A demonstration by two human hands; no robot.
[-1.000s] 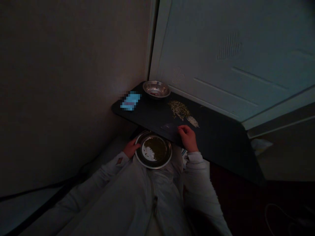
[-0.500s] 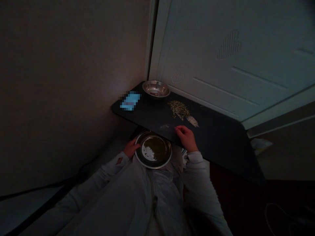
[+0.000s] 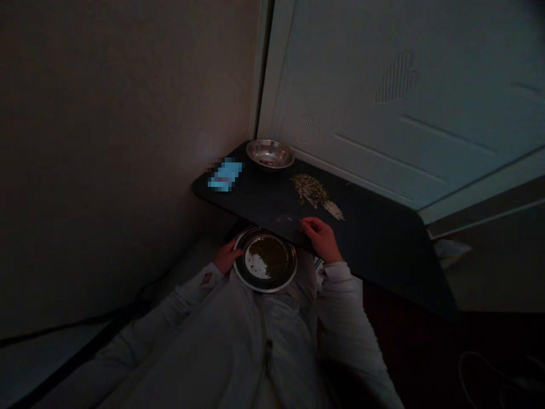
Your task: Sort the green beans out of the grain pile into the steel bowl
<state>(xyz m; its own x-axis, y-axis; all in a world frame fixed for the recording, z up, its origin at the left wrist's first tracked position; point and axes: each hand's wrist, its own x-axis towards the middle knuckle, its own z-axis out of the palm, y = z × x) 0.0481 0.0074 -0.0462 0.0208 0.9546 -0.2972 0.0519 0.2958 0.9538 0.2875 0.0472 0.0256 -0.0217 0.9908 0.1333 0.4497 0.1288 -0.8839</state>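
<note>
My left hand (image 3: pixel 227 257) grips the left rim of a round metal basin (image 3: pixel 293 267) at my lap, under the table's front edge. Small green grains (image 3: pixel 276 257), like mung beans, cover part of its shiny bottom. Above the table's front edge, my right hand (image 3: pixel 321 237) pinches a thin clear piece, apparently plastic (image 3: pixel 286 220); its outline is faint in the dim light. Beyond that hand, a mixed pile of green and pale grains (image 3: pixel 310 188) lies on the black table (image 3: pixel 383 250), with a patch of white grains (image 3: pixel 334 210) at its near right end.
Near the back corner of the table stands a second metal bowl (image 3: pixel 270 156). A blurred, lit blue screen (image 3: pixel 226 175) lies at the table's left end. A wall (image 3: pixel 128 113) rises on the left, and a pale panel with heart reliefs (image 3: pixel 361 85) stands behind the table.
My right hand has shifted slightly left along the table's front edge with the clear piece. My left hand, the basin and the grain pile look the same.
</note>
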